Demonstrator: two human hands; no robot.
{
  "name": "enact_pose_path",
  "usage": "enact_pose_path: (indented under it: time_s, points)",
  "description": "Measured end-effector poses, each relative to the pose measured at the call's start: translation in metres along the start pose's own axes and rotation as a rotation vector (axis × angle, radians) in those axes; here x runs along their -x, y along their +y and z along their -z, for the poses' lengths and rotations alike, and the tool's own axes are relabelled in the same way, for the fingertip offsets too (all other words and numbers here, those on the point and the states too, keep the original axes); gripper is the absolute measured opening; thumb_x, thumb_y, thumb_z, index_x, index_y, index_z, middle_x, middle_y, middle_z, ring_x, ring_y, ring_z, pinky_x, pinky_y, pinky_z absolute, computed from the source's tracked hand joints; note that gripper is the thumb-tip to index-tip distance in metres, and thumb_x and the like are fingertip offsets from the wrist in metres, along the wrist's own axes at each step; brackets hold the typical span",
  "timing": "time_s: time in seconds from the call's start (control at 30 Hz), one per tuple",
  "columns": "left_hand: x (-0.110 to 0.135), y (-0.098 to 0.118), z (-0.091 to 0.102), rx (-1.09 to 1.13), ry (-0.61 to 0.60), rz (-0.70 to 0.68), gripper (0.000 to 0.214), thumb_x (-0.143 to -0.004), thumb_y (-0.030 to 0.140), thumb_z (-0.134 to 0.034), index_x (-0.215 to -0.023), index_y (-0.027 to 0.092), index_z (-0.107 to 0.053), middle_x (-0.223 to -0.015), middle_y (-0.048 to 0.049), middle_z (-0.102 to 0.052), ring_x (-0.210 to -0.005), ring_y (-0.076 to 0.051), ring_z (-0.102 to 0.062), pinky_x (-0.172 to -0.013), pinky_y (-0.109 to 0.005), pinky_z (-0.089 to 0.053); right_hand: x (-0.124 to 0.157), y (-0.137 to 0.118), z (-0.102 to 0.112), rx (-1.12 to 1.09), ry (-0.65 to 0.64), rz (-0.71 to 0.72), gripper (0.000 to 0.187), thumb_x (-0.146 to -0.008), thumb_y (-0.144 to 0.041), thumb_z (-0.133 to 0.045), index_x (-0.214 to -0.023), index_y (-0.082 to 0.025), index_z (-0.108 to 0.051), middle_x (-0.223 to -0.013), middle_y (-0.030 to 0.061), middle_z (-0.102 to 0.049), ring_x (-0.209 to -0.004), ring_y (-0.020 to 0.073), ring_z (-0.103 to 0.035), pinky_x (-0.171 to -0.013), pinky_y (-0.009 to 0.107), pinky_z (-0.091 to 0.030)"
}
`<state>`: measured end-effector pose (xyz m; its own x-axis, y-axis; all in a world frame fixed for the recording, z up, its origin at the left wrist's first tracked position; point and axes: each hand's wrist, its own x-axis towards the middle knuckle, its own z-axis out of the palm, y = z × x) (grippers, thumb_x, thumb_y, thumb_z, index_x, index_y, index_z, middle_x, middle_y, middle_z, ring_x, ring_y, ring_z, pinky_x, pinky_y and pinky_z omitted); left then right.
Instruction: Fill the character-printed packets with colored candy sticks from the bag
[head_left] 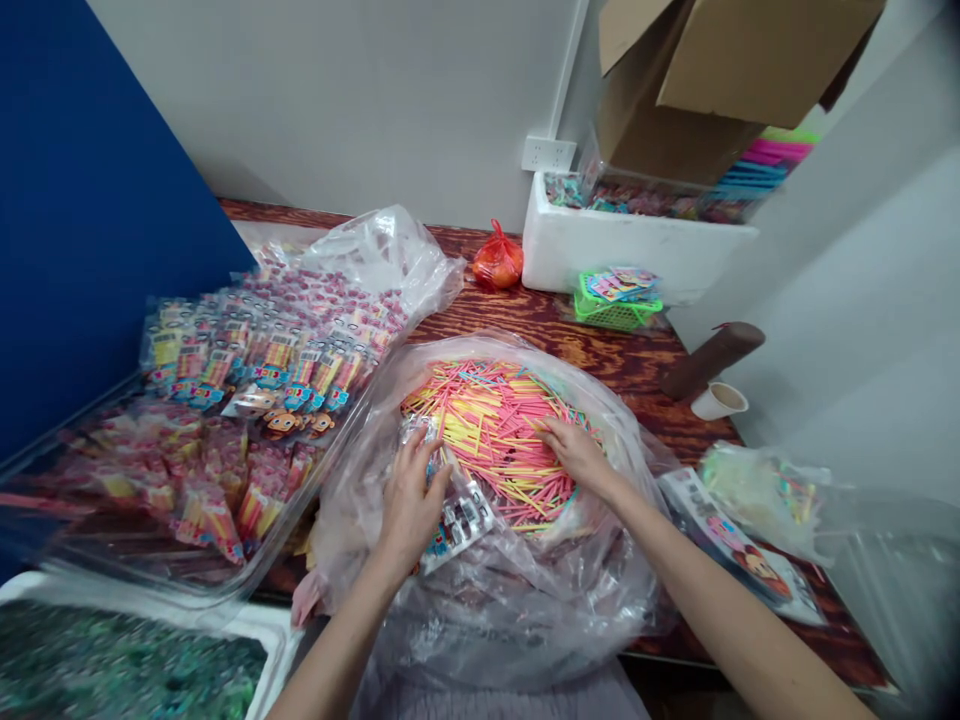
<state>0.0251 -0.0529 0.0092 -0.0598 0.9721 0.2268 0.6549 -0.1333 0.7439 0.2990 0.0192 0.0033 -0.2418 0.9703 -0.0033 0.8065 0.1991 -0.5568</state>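
Note:
A large clear plastic bag [600,590] lies open in front of me, full of thin pink and yellow sticks [510,420] with a few blue ones. My right hand [581,458] reaches into the right side of the pile, its fingertips closed on some of the sticks. At the bag's left side, my left hand [415,495] rests over printed clear packets [461,520], fingers stretched and thumb apart. Those packets lie partly on the sticks, and the hand covers some of them.
A clear tray [247,590] of filled packets [277,370] stands left, above a white foam box [281,640]. Behind are a red bag [498,260], a green basket [615,312] and a foam box [630,250] under a carton [675,110]. A paper cup [720,402] stands right.

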Motion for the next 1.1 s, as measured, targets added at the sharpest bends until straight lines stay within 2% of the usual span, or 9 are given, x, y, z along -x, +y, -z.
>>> enact_pose_path:
  time_s: [0.13,0.27,0.63,0.8,0.87,0.93,1.03,1.1]
  points:
    - [0.003,0.007,-0.005,0.007,-0.047,0.000,0.028,-0.089,0.028,-0.052,-0.114,0.022,-0.062,-0.141,-0.0110,-0.049,-0.133,-0.028,-0.042,-0.109,-0.049,-0.036,-0.006,0.005,0.002,-0.045,-0.032,-0.010,0.021,-0.087,-0.021,-0.046,-0.066,-0.021,-0.045,-0.062,-0.0025,-0.051,-0.059,0.0147,-0.046,-0.059,0.024,-0.030]
    - [0.006,0.007,-0.008,0.009,-0.079,-0.001,0.029,-0.088,0.026,-0.053,-0.114,0.021,-0.063,-0.141,-0.0119,-0.049,-0.133,-0.028,-0.043,-0.109,-0.050,-0.036,-0.012,0.007,0.007,-0.116,-0.021,-0.022,0.016,-0.082,-0.016,-0.047,-0.067,-0.021,-0.044,-0.065,-0.0026,-0.051,-0.064,0.0147,-0.047,-0.062,0.024,-0.031]
    - [0.006,0.020,-0.023,0.011,-0.216,-0.091,0.028,-0.088,0.026,-0.056,-0.114,0.021,-0.061,-0.139,-0.0129,-0.050,-0.131,-0.027,-0.045,-0.108,-0.049,-0.037,-0.004,0.005,-0.005,-0.454,-0.119,-0.098,0.018,-0.081,-0.027,-0.048,-0.065,-0.021,-0.044,-0.056,-0.0055,-0.049,-0.053,0.0119,-0.048,-0.053,0.023,-0.037]
    - [0.005,0.026,-0.030,0.010,-0.238,-0.111,0.032,-0.089,0.029,-0.055,-0.120,0.021,-0.059,-0.139,-0.0122,-0.051,-0.131,-0.027,-0.046,-0.108,-0.048,-0.038,-0.003,-0.004,0.006,-0.581,-0.143,-0.086,0.011,-0.078,-0.029,-0.053,-0.074,-0.019,-0.053,-0.067,-0.0019,-0.060,-0.063,0.0136,-0.058,-0.065,0.026,-0.046]
    - [0.007,0.034,-0.030,0.030,-0.218,-0.133,0.039,-0.091,0.030,-0.053,-0.129,0.021,-0.053,-0.139,-0.0126,-0.052,-0.131,-0.026,-0.046,-0.108,-0.046,-0.038,0.005,-0.013,0.008,-0.659,-0.108,-0.072,0.014,-0.080,-0.031,-0.053,-0.080,-0.018,-0.056,-0.071,0.0000,-0.064,-0.069,0.0152,-0.061,-0.071,0.029,-0.048]
    - [0.012,0.047,-0.029,0.041,-0.150,-0.176,0.050,-0.093,0.029,-0.049,-0.141,0.021,-0.038,-0.144,-0.0134,-0.046,-0.136,-0.025,-0.041,-0.110,-0.045,-0.035,0.018,-0.024,0.004,-0.745,-0.025,-0.050,0.015,-0.083,-0.033,-0.054,-0.084,-0.018,-0.058,-0.073,0.0010,-0.065,-0.073,0.0164,-0.063,-0.076,0.030,-0.048]
    - [0.020,0.066,-0.034,0.012,-0.024,-0.333,0.070,-0.094,0.028,-0.048,-0.152,0.023,-0.011,-0.158,-0.0138,-0.022,-0.146,-0.027,-0.019,-0.116,-0.049,-0.023,0.045,-0.041,-0.015,-0.807,0.081,-0.017,0.018,-0.087,-0.035,-0.054,-0.085,-0.019,-0.061,-0.080,0.0025,-0.067,-0.080,0.0179,-0.062,-0.079,0.031,-0.047]
    - [0.025,0.073,-0.043,-0.047,-0.088,-0.480,0.076,-0.093,0.030,-0.049,-0.153,0.022,-0.004,-0.160,-0.0132,-0.016,-0.147,-0.029,-0.011,-0.118,-0.053,-0.013,0.062,-0.048,-0.036,-0.862,0.129,-0.010,0.023,-0.088,-0.041,-0.055,-0.088,-0.020,-0.064,-0.086,0.0036,-0.068,-0.083,0.0194,-0.061,-0.079,0.032,-0.048]
